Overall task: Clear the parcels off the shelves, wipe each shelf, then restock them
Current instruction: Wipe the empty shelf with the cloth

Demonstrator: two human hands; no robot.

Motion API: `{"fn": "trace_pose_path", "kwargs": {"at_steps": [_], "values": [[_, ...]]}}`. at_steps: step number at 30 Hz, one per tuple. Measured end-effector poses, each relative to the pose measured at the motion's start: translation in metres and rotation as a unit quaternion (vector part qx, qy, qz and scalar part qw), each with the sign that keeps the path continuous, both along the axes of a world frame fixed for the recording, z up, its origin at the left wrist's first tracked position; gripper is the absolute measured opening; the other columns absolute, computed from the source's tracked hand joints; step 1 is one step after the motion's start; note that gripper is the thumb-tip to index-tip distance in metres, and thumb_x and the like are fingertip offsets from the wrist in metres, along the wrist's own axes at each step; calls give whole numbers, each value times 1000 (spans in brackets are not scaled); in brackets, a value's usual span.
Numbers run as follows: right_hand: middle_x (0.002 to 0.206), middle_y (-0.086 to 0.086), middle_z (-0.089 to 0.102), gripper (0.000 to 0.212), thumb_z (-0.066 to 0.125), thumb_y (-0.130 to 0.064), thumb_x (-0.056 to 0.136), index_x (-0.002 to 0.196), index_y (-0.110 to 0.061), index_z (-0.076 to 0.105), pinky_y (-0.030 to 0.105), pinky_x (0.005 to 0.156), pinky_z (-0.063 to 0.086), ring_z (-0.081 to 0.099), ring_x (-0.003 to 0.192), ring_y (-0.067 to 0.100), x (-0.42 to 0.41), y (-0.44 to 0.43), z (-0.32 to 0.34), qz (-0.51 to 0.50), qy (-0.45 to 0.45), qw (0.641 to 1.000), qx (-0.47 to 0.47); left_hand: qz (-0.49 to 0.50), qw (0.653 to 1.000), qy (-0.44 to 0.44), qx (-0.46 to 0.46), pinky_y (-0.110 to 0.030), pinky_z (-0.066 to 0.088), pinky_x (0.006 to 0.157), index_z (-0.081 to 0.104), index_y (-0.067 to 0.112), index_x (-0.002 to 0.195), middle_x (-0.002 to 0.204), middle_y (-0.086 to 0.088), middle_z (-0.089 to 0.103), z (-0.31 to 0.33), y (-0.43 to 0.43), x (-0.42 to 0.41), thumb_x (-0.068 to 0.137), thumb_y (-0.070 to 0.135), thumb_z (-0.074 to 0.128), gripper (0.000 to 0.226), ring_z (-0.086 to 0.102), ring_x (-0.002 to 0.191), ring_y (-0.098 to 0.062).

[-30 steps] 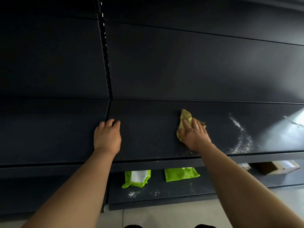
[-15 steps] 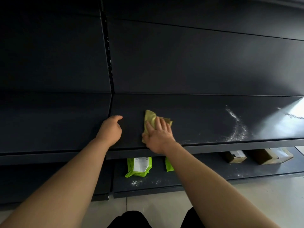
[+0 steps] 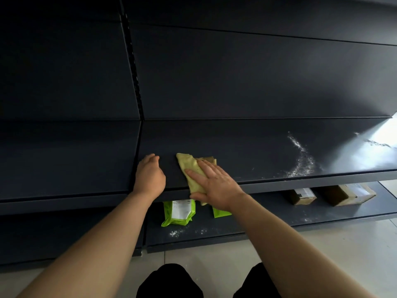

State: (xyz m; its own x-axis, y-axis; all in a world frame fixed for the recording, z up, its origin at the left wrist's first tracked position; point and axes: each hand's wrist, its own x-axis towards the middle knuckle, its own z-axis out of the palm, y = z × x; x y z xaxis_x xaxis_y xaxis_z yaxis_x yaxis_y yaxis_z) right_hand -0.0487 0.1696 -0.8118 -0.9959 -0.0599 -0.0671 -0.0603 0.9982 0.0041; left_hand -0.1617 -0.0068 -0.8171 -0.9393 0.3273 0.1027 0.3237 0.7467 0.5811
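A dark metal shelf (image 3: 247,151) runs across the view at hand height. My right hand (image 3: 214,183) lies flat with straight fingers on a yellow-green cloth (image 3: 189,166), pressing it onto the shelf near the front edge. My left hand (image 3: 149,175) rests on the same shelf just left of the cloth, by the seam between two shelf sections. White powder (image 3: 303,160) streaks the shelf to the right. On the bottom shelf (image 3: 268,218) lie two bright green parcels (image 3: 179,212) and two brown cardboard parcels (image 3: 299,195), partly hidden by the upper shelf's front lip.
The slotted upright (image 3: 134,67) divides the dark back panels. More white powder (image 3: 184,231) speckles the bottom shelf below the green parcels. Pale floor tiles (image 3: 343,244) lie in front, and my dark-clad knees (image 3: 169,280) show at the bottom edge.
My right hand has slid the cloth leftward along the shelf and toward its front edge, ending close to my left hand, which stayed near the seam.
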Motion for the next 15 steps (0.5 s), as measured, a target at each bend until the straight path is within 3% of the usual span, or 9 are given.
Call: {"fn": "trace_pose_path", "kwargs": {"at_steps": [7,12,15], "values": [[162,8,-4,79,31,-73,87,152,-41,0,35,120,-1,-4,149,21,39,68,1,-129,-22,991,-14,-88,996,-30,-2,-26,18,117,36,3,144,155,-5,26,1,-19,-10,100,5,37,44,25,142,-19],[161,15,-4,74,21,-67,93,154,-31,0,43,121,-2,-6,149,29,32,40,-4,-155,-3,988,4,-143,971,81,-176,-37,16,118,35,17,147,155,3,28,5,-77,-21,102,26,36,45,22,143,-18],[160,19,-8,73,23,-59,95,155,-25,-4,48,120,-3,-8,148,34,17,3,0,-139,-20,990,-9,-134,972,82,-178,-39,13,119,33,23,148,156,4,24,-1,-101,-15,102,34,34,47,16,145,-18]]}}
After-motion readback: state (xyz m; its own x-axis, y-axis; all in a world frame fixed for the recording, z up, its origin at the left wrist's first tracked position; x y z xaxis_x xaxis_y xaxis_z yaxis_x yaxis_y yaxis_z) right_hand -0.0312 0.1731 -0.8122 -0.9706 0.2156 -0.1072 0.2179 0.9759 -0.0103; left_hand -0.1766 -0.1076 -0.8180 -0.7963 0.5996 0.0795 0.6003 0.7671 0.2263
